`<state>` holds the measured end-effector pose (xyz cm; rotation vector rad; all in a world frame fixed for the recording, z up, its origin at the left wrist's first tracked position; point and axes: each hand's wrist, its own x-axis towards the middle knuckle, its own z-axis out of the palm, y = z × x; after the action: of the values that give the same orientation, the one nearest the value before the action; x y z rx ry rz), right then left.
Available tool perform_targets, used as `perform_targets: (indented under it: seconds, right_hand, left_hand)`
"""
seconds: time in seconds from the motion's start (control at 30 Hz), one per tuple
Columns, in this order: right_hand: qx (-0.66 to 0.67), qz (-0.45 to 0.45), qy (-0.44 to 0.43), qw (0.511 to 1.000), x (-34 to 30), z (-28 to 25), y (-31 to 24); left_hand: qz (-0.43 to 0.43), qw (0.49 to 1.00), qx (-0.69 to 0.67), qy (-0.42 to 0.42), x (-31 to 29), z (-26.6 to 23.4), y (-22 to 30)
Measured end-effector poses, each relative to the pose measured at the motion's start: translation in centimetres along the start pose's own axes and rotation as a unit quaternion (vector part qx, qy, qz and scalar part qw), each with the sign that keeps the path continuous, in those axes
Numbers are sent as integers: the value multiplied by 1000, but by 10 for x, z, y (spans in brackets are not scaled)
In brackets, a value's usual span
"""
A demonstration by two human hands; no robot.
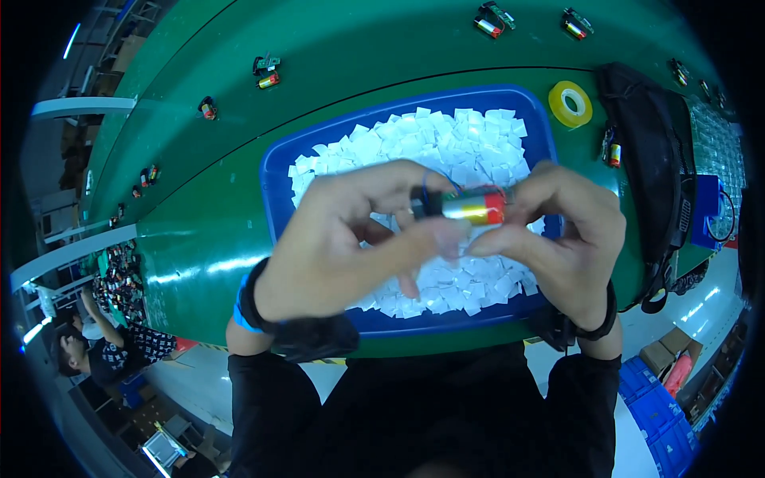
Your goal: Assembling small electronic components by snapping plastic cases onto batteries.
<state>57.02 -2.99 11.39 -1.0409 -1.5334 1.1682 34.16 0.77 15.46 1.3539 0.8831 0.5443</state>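
Note:
A small cylindrical battery (pixel 474 209) with a silver, yellow and red wrap is held up between my hands, slightly blurred. A dark part, a strip of green circuit board and a thin blue wire show beside it. My left hand (pixel 327 247) grips it from the left, thumb along its lower side. My right hand (pixel 570 239) pinches at its red end with thumb and forefinger. Below both hands stands a blue plastic tray (pixel 275 163) filled with small white square pieces (pixel 478 291).
A roll of yellow tape (pixel 586 103) and a black bag (pixel 641 151) lie right of the tray. Batteries with boards (pixel 268 80) are spread over the green table (pixel 191 239). At the far left, a person (pixel 111 346) sits near a heap of batteries (pixel 119 279). Blue crates (pixel 653 406) stand lower right.

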Motion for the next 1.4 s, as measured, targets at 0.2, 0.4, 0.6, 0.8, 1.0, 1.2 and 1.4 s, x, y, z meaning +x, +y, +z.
perform_targets:
  seconds: [0.2, 0.4, 0.6, 0.8, 1.0, 1.2, 1.4]
  right_hand:
    - [-137, -192, 11, 972, 8, 5, -4]
    - [-144, -180, -53, 972, 1, -1, 1]
    - [-142, -156, 1, 977, 3, 7, 2]
    - [-73, -44, 27, 996, 0, 9, -2]
    - [-108, -71, -1, 992, -1, 7, -3]
    - [-140, -121, -3, 983, -1, 14, -3]
    - [-149, -72, -7, 986, -8, 14, -4]
  left_hand:
    - [-104, 984, -123, -82, 3, -5, -10]
    - [-88, 992, -50, -71, 4, 0, -9]
    - [-35, 986, 155, 42, 38, -32, -4]
    - [-36, 826, 536, 168, 107, -186, -66]
    - [15, 715, 626, 310, 75, -287, -117]
    - [-13, 843, 447, 299, 43, -253, -95]
    - [180, 919, 289, 199, 12, -84, -28]
